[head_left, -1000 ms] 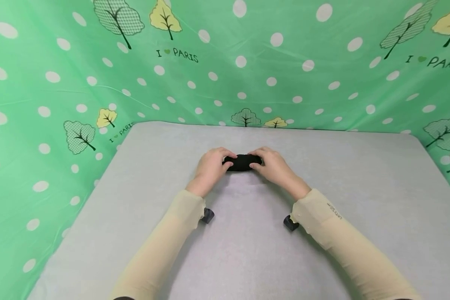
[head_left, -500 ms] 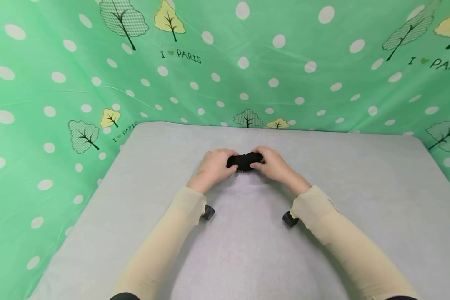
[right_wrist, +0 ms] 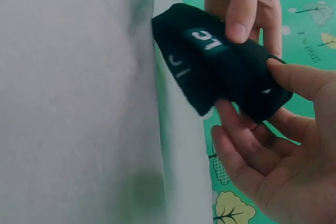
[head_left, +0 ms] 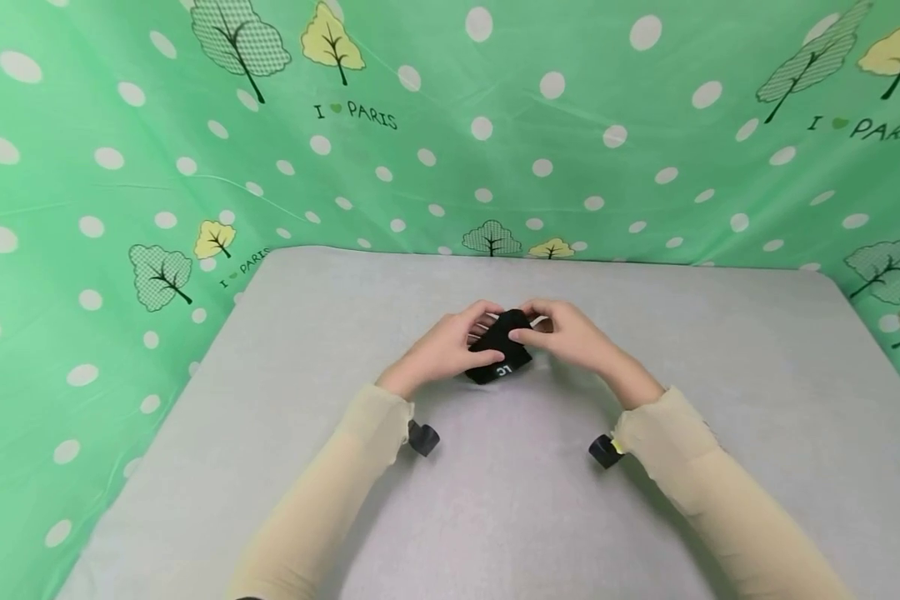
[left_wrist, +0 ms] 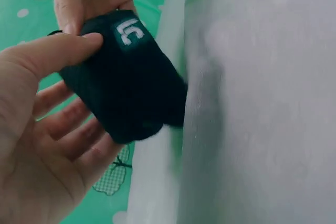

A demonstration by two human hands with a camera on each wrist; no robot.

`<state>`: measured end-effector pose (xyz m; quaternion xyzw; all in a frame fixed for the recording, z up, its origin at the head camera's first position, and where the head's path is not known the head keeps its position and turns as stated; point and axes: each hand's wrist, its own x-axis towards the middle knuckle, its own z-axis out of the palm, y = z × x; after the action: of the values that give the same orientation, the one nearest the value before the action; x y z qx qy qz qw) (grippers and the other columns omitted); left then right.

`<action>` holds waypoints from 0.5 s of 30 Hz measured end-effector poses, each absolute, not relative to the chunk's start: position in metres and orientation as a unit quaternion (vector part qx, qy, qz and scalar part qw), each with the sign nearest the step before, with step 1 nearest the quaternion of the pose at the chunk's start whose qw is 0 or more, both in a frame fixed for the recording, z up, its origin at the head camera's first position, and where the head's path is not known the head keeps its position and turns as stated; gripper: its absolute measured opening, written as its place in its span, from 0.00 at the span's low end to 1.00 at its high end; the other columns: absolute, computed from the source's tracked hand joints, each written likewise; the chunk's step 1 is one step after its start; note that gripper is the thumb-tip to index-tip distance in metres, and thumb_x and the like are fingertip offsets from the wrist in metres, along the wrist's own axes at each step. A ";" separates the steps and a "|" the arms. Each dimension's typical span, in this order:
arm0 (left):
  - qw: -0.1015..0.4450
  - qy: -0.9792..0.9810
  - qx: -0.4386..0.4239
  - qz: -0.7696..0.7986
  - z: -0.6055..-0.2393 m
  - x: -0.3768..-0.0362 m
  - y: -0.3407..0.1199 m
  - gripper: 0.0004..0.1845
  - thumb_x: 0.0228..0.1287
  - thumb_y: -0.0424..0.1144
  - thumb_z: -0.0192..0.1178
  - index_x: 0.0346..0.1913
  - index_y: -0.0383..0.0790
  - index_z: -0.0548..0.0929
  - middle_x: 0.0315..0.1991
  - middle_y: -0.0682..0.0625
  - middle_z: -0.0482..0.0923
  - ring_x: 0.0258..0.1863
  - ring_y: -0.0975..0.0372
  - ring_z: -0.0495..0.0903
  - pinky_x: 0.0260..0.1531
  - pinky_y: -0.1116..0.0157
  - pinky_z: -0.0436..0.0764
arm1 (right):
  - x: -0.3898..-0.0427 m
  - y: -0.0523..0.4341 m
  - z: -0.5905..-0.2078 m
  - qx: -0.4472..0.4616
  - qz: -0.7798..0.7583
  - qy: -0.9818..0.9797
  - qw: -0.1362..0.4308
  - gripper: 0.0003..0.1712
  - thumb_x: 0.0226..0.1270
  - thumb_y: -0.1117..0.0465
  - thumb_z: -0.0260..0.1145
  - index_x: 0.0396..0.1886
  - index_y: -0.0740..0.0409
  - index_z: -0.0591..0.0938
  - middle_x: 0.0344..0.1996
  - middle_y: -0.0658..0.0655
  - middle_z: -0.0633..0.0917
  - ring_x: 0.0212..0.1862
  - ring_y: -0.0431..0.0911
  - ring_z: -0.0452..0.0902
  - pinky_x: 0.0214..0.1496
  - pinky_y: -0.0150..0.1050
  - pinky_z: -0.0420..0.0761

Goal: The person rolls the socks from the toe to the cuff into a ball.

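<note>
Both hands pinch black sock bundle [head_left: 501,357]: left hand [head_left: 438,354], right hand [head_left: 577,337]. Soft, light, squashy; likely best gripped mid-roll, thumbs on top.

Black sock [head_left: 501,354] — matt knit; table [head_left: 720,400] — soft grey cloth.

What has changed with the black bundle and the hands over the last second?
The black fabric bundle came off the grey table, moved slightly nearer the person and tipped so its white lettering shows. The left hand and right hand moved closer together, each keeping its grip, thumbs on top. The green backdrop stayed as it was.
</note>
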<state>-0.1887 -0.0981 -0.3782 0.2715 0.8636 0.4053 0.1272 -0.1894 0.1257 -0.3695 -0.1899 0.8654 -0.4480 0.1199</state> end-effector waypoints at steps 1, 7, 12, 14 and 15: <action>0.125 0.858 0.268 0.420 -0.378 -0.188 -0.097 0.31 0.64 0.40 0.68 0.68 0.42 0.68 0.57 0.42 0.81 0.57 0.55 0.82 0.59 0.60 0.81 | -0.188 0.127 -0.369 -0.187 -0.459 0.861 0.117 0.21 0.71 0.56 0.65 0.56 0.66 0.79 0.50 0.65 0.83 0.46 0.52 0.85 0.52 0.39 0.80; 0.108 0.824 0.245 0.499 -0.375 -0.181 -0.092 0.32 0.64 0.36 0.68 0.67 0.41 0.66 0.56 0.41 0.80 0.52 0.55 0.83 0.53 0.62 0.84 | -0.178 0.140 -0.369 -0.169 -0.566 0.800 0.106 0.20 0.76 0.62 0.57 0.60 0.70 0.74 0.52 0.69 0.81 0.47 0.42 0.84 0.52 0.37 0.84; 0.091 0.805 0.219 0.544 -0.373 -0.178 -0.089 0.33 0.64 0.35 0.67 0.70 0.41 0.66 0.58 0.40 0.78 0.52 0.53 0.82 0.54 0.60 0.84 | -0.172 0.149 -0.374 -0.188 -0.600 0.769 0.115 0.18 0.76 0.69 0.52 0.59 0.78 0.72 0.53 0.75 0.79 0.45 0.30 0.81 0.51 0.32 0.84; 0.083 0.799 0.212 0.556 -0.372 -0.177 -0.088 0.33 0.65 0.35 0.66 0.71 0.43 0.66 0.58 0.41 0.77 0.53 0.53 0.82 0.54 0.59 0.83 | -0.171 0.152 -0.377 -0.194 -0.600 0.767 0.120 0.18 0.73 0.72 0.53 0.59 0.80 0.71 0.54 0.76 0.78 0.45 0.29 0.80 0.51 0.29 0.83; 0.079 0.797 0.211 0.561 -0.372 -0.176 -0.087 0.33 0.65 0.35 0.66 0.71 0.43 0.66 0.59 0.41 0.77 0.53 0.52 0.82 0.54 0.59 0.84 | -0.170 0.152 -0.378 -0.194 -0.602 0.765 0.122 0.19 0.72 0.73 0.54 0.59 0.80 0.71 0.53 0.75 0.78 0.45 0.30 0.80 0.50 0.28 0.83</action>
<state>-0.1759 -0.0868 -0.3717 0.2108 0.7967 0.5609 0.0791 -0.1703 0.1520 -0.3779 -0.1942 0.7651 -0.6016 0.1222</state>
